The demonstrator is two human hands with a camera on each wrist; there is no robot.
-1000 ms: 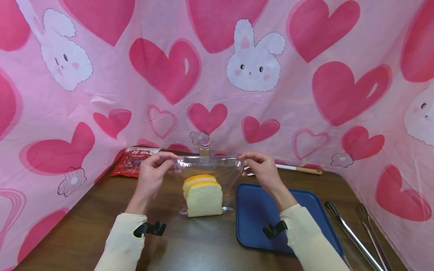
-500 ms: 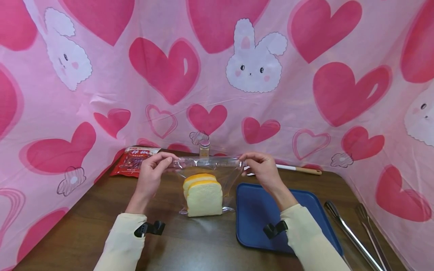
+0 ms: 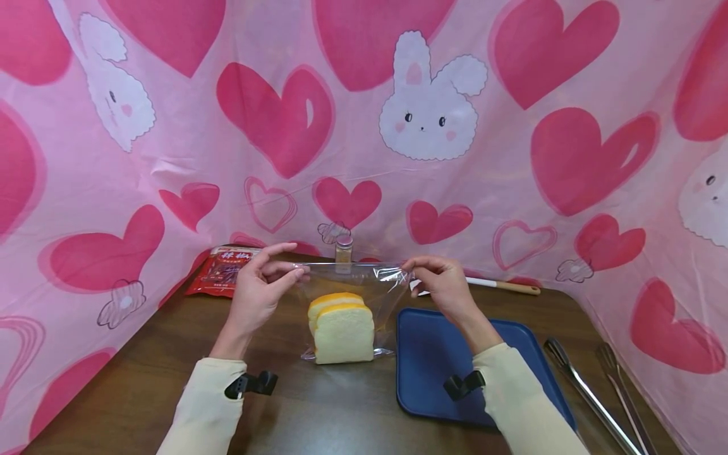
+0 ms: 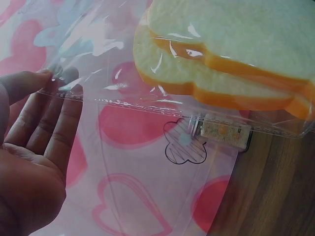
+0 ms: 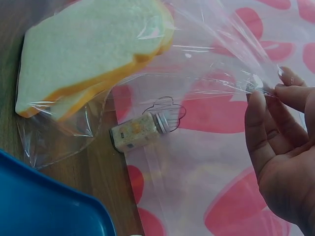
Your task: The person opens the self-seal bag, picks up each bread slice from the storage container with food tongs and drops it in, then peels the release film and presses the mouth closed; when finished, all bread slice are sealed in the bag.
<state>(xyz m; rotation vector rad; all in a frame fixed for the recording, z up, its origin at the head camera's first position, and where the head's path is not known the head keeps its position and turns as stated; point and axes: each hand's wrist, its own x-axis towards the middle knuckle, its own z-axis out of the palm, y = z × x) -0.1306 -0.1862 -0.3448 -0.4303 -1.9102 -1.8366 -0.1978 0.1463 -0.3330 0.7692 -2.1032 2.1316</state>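
A clear plastic bag (image 3: pixel 387 303) stands on the table with two slices of bread (image 3: pixel 344 335) inside, one behind the other. The slices have pale faces and orange-yellow crusts. At the bag's top left corner my left hand (image 3: pixel 260 287) pinches the film between thumb and fingers, its index finger raised off it. My right hand (image 3: pixel 443 287) pinches the top right corner, and the upper edge is drawn nearly straight between both hands. In the left wrist view the thumb lies in front of the film (image 4: pixel 93 54) and fingertips show through it. The right wrist view shows the right thumb and fingers (image 5: pixel 257 123) meeting at the corner.
A blue tray (image 3: pixel 432 379) lies right of the bag, with metal tongs (image 3: pixel 591 392) beyond it. Behind the bag stands a small spice jar (image 3: pixel 344 250). A red packet (image 3: pixel 218 272) lies back left, and a white utensil with a wooden handle (image 3: pixel 512 287) back right.
My left index finger has lifted off the bag's edge and points up and away, while the thumb and other fingers stay at the corner. The right hand and the bread have hardly moved.
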